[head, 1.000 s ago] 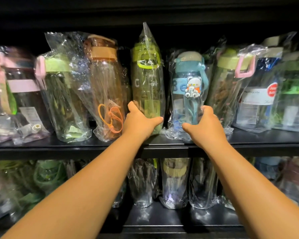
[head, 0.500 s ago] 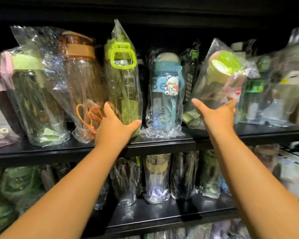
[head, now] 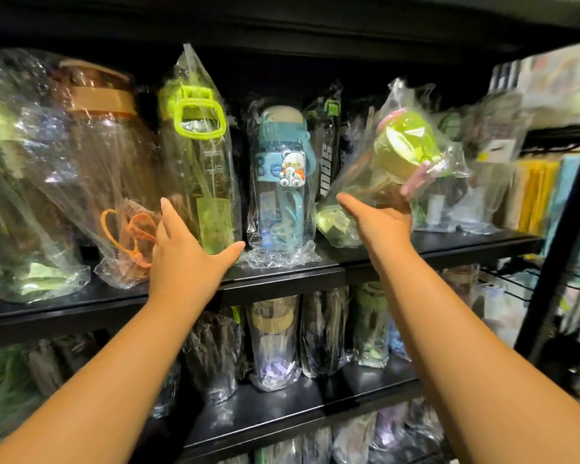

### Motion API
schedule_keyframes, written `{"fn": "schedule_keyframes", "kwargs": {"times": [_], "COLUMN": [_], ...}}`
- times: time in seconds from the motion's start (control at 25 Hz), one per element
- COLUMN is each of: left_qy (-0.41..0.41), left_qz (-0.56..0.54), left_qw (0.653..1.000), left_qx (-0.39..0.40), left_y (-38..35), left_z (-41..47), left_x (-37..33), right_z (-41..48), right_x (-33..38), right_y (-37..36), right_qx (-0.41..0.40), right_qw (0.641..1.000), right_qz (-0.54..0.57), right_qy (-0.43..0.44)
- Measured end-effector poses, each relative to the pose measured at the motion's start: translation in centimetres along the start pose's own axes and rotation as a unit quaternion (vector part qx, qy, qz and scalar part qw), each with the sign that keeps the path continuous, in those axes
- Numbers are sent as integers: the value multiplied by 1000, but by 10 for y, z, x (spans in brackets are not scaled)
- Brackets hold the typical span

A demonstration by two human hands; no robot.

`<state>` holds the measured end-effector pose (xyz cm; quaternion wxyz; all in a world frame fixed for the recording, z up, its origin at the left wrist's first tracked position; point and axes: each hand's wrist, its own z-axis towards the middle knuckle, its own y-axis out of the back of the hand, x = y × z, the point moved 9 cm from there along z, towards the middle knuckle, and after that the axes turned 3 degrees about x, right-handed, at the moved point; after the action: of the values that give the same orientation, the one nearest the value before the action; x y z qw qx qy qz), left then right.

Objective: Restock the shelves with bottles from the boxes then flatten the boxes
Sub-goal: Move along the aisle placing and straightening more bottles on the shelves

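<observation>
Two grips up at the shelf [head: 466, 241]: our right grip [head: 379, 219] clasps the tilted bottle [head: 395, 155] from beneath, its base low-left by the shelf, lid leaning up-right. Meanwhile our left grip [head: 188, 252] lies flat, fingers straight, on the tall bottle [head: 201, 169]. Right's nearer, so we'd tip it upright leftward.

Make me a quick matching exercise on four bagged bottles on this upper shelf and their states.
1 orange-capped bottle
2 green-handled bottle
3 blue bear bottle
4 green-lidded bottle

A tilted, held by the right hand
B upright, no hand on it
C left hand against its base
D leftmost of the four

Pairs: 1-D, 2-C, 3-B, 4-A.
</observation>
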<state>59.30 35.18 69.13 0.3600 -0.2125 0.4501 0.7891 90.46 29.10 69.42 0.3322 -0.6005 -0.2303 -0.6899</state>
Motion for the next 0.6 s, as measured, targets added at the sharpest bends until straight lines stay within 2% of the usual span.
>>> {"fn": "schedule_keyframes", "kwargs": {"times": [0.12,0.2,0.28,0.32,0.48,0.6], "left_qy": [-20,-48,-112,-145,-212,-188], "left_qz": [-35,-28,6,17,17,4], "left_qw": [999,995,982,976,968,978], "left_qx": [-26,-87,-151,-160,-131,-90], "left_y": [2,7,12,8,-34,-77], "left_z": [-13,-28,-45,-52,-68,-60], "left_x": [-6,-15,-34,-45,-92,-120], "right_z": [11,18,30,35,52,61], "right_x": [19,28,36,39,24,3], "right_y": [2,-3,-7,-9,-20,-24], "right_qx": [-12,15,39,50,93,133], "right_qw": [991,975,960,956,945,930], "right_qz": [-112,-200,-250,-255,-261,-281], "right_qy": [78,98,122,132,172,197]}}
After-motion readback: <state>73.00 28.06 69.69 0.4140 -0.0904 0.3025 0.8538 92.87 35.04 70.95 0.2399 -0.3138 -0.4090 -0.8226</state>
